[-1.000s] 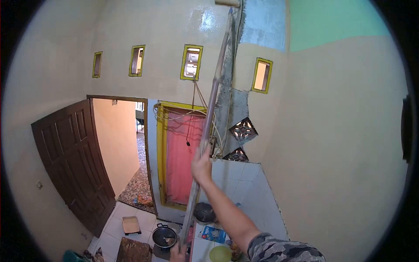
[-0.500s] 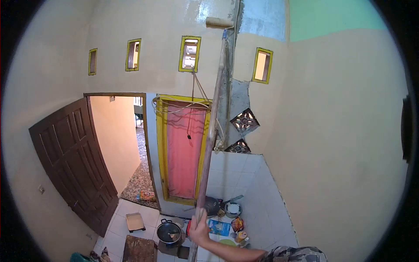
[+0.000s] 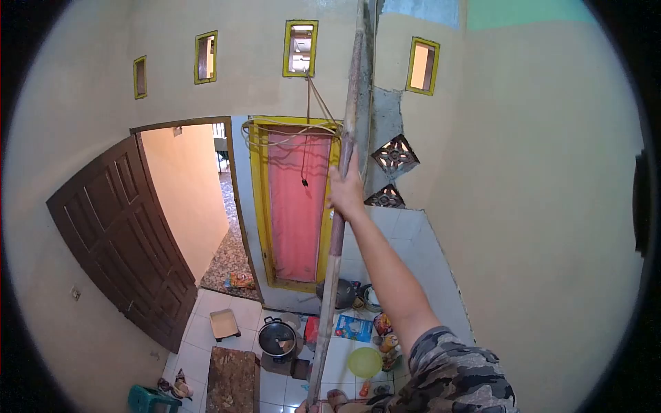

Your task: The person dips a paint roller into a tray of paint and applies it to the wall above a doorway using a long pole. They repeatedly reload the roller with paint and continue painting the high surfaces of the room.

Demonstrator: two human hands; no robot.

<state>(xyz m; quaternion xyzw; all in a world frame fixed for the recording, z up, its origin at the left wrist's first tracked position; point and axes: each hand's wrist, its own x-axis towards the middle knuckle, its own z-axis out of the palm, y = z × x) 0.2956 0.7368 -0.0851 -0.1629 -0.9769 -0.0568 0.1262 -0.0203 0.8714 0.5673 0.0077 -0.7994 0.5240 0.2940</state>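
A long wooden pole [image 3: 330, 275] rises from the bottom edge past the top of the view, leaning slightly right. My right hand [image 3: 346, 191] is wrapped round its middle, in front of the pink-curtained door, with the arm stretched up from a camouflage sleeve. At the bottom edge, my left hand [image 3: 303, 407] is mostly cut off, with its visible fingers closed round the pole's lower part. The pole's upper end is out of view.
An open brown door [image 3: 124, 241] stands left, beside the yellow-framed door [image 3: 296, 206]. On the tiled floor are a lidded pot [image 3: 277, 339], wooden board [image 3: 233, 378], shallow tray [image 3: 224, 324], green bowl [image 3: 364, 362] and green stool [image 3: 151, 399]. Looped cables [image 3: 282, 131] hang near the pole.
My right hand has moved up to a higher grip on the pole. The view has tilted down, the paint roller has left the top of it, and part of my left hand now shows.
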